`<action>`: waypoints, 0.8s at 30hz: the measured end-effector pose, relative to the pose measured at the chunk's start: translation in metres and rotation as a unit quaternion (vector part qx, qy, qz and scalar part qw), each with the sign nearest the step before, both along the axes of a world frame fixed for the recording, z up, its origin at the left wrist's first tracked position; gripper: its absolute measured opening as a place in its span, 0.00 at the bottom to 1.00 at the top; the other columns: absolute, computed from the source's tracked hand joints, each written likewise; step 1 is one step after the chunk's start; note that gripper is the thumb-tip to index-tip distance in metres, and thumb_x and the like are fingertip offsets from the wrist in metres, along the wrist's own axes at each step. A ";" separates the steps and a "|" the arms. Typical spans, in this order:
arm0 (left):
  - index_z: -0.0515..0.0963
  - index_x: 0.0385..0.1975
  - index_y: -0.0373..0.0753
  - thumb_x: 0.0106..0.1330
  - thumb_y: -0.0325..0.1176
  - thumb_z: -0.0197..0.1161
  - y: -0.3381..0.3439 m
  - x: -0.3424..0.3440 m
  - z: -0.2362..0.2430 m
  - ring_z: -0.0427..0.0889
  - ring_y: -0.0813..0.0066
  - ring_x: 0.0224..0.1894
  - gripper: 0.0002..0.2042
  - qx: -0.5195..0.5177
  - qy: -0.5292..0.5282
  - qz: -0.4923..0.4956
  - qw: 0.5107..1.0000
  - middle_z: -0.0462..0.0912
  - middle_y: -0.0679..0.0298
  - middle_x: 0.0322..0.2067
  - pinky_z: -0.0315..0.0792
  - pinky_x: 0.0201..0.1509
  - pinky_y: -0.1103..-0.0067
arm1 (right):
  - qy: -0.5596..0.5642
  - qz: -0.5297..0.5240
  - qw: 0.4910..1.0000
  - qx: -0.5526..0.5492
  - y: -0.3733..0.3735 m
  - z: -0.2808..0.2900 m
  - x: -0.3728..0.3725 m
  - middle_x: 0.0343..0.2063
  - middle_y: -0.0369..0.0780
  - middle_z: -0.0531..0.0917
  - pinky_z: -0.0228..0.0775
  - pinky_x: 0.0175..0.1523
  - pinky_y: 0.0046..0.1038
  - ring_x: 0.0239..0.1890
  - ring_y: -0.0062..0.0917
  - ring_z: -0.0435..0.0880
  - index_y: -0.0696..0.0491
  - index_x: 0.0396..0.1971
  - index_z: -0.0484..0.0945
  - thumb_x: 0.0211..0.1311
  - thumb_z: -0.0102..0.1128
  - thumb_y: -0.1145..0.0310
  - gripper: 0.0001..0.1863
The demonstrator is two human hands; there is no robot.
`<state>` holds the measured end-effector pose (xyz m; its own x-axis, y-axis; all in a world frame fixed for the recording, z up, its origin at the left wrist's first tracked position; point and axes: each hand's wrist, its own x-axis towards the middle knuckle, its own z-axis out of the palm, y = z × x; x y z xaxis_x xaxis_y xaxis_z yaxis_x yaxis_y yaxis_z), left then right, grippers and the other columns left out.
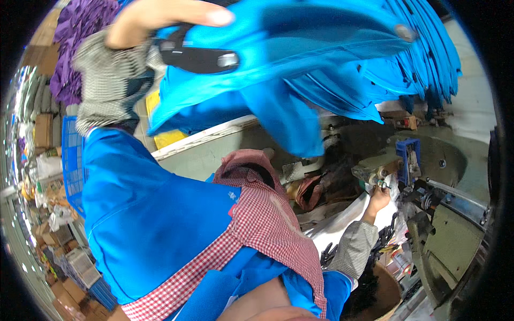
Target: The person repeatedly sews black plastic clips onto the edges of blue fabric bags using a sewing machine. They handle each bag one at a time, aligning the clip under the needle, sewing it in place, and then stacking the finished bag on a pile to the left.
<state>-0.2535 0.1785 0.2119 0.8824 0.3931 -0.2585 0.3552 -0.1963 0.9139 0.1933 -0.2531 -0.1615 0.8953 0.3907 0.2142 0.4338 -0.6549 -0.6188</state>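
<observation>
At the top left my left hand (155,21) grips blue cloth (214,107), one stretched digit lying over it; the other fingers are cut off by the upper edge. The cloth is blurred and a corner droops over the table's front edge. Just below this hand is a black piece (198,56) with a shiny end, too smeared to name. My right hand (380,199) reaches low on the right, fingers closed around a small part beside round fittings (381,174) on the machinery; what it grips is largely hidden.
Stacked blue fabric (423,53) fills the back right. Purple cloth (80,48) is piled at the far left, above a blue plastic crate (72,160). A dark chain (388,230) and a green-grey metal frame (450,241) stand near my right arm. My checked apron (278,219) covers my lap.
</observation>
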 end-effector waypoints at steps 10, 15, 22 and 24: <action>0.76 0.30 0.43 0.46 0.52 0.63 -0.023 -0.066 -0.260 0.79 0.59 0.26 0.19 0.452 0.299 -0.091 0.835 0.78 0.58 0.21 0.73 0.30 0.67 | 0.130 -0.047 0.975 0.172 0.018 0.017 -0.014 0.16 0.32 0.73 0.61 0.25 0.21 0.19 0.16 0.67 0.58 0.19 0.73 0.56 0.49 0.68 0.11; 0.74 0.36 0.43 0.52 0.36 0.61 -0.036 0.065 -0.281 0.75 0.66 0.39 0.12 0.530 -0.044 0.025 0.846 0.76 0.66 0.35 0.70 0.40 0.72 | 0.084 -0.030 0.989 0.118 0.006 0.023 -0.017 0.16 0.34 0.77 0.63 0.26 0.20 0.19 0.15 0.70 0.59 0.21 0.78 0.52 0.54 0.71 0.08; 0.74 0.25 0.46 0.50 0.36 0.60 -0.035 0.213 -0.269 0.74 0.75 0.30 0.05 0.711 -0.168 -0.022 0.683 0.74 0.70 0.25 0.69 0.31 0.79 | 0.312 -0.020 0.879 0.360 0.047 0.121 -0.085 0.19 0.35 0.75 0.64 0.26 0.16 0.20 0.16 0.71 0.60 0.27 0.75 0.56 0.56 0.74 0.04; 0.76 0.27 0.47 0.52 0.38 0.59 -0.034 0.226 -0.265 0.76 0.71 0.28 0.05 0.695 -0.044 -0.016 0.717 0.75 0.67 0.24 0.71 0.28 0.76 | 0.359 0.024 0.847 0.392 0.054 0.147 -0.101 0.20 0.36 0.74 0.64 0.27 0.17 0.21 0.17 0.71 0.60 0.31 0.73 0.57 0.56 0.73 0.06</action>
